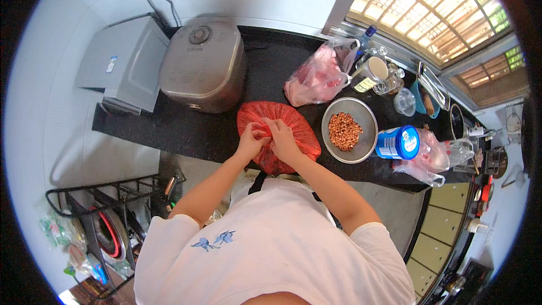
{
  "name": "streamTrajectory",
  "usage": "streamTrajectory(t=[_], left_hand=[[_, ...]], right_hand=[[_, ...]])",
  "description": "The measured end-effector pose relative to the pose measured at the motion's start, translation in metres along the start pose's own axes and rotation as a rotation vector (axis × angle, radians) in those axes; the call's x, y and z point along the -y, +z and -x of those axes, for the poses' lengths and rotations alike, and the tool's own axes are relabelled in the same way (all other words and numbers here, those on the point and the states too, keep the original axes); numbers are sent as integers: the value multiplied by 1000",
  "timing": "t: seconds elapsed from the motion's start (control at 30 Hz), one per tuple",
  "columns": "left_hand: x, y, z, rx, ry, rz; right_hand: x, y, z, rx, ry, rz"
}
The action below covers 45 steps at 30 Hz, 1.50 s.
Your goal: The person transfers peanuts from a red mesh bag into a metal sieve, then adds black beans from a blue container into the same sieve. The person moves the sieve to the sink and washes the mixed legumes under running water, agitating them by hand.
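A bulging red plastic bag [282, 117] lies on the black countertop [186, 130] right in front of me. My left hand [250, 140] and my right hand [281, 138] both pinch the gathered plastic at the near side of the bag, fingers closed on it. Just right of the bag sits a round metal bowl [361, 135] holding a heap of brown peanuts [344, 130].
A grey rice cooker [203, 65] stands at the back left, next to a grey appliance [127, 65]. A clear bag with pink contents [317, 79], jars [372, 73] and a blue-lidded canister [398, 142] crowd the right. A wire rack [104, 223] stands at floor level, lower left.
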<state>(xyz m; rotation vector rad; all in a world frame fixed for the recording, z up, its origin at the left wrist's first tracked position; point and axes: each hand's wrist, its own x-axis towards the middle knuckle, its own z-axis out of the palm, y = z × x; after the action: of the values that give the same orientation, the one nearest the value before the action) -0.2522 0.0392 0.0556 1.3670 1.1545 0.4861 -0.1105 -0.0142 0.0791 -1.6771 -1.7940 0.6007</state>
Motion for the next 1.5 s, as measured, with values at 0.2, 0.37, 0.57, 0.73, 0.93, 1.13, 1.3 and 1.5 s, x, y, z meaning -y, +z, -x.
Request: streamTrajectory(t=[0.2,0.37,0.57,0.73,0.93,1.13,1.3,1.5], left_hand=[[-19,8,5,150,-208,370],[-8,0,-10,208,-266,359],[-12,14,-4,-23,185,-519],[-25,21,6,-278,615,-1033],[-7,10,-6,-31,292,-677],[-8,3,-16,72,-44,-324],[-5,-5,-20,237,-243,271],[0,-5,-18,323,-347,627]], right_hand=[[-13,-7,17,-124,-53,155],[-18,-8,18,-124,-99,182],[-23,-1,8,-31,-134,321],[-26,1,6,-50,-123,384],[-26,6,7,-76,-107,375],[-35,3,11,-9,-63,239],[-46,0,14,-23,-145,80],[-46,2,14,-107,-159,84]])
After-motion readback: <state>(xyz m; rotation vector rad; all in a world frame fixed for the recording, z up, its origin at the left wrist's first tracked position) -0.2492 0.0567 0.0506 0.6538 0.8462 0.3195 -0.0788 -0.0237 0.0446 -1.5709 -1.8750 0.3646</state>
